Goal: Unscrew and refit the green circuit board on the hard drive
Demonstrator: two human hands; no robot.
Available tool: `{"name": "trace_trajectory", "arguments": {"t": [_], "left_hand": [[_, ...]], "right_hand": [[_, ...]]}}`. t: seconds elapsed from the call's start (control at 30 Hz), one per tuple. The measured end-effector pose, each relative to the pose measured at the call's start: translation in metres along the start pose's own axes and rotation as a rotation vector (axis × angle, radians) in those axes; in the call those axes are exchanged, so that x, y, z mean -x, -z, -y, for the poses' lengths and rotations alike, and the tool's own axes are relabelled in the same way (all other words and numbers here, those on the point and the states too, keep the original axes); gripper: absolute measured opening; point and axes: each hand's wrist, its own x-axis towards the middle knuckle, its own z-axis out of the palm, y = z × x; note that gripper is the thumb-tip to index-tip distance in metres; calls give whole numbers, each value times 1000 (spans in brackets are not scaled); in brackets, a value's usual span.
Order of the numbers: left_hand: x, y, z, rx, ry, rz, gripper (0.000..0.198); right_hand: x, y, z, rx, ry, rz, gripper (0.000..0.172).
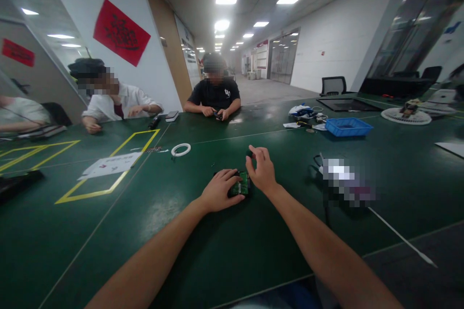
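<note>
A green circuit board (242, 184) lies on the green tabletop in front of me. My left hand (222, 190) is closed on its left side, with the fingers over the top edge and the thumb along the near edge. Just right of the board and a little above it is my right hand (261, 170). Its thumb and fingertips pinch a small dark piece (249, 153), roundish in outline; its exact kind is too small to tell. Part of the board is hidden under my left fingers.
A blurred-out device with a white cable (402, 236) lies to the right. Farther back are a blue tray (348, 128), a white ring (181, 149) and a white round part (406, 116). A paper sheet (110, 164) lies over yellow tape at left. Other people sit across the table.
</note>
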Motion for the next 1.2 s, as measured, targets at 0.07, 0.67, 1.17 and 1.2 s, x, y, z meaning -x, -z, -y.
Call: {"name": "trace_trajectory", "arguments": {"t": [0.07,0.67,1.17,1.2], "left_hand": [[0,-1,1,4,-3,0,62],[0,-2,1,7,-12,-19,63],[0,-1,1,-11,-1,-8,64],[0,-1,1,-12,0,-8,64]], "right_hand": [[-1,-1,0,-20,6,-25,38],[-2,1,-4,-28,-61,-25,35],[0,-2,-5,-25,-42,5,38],[-1,-1,-4,-18,-30,15,37]]}}
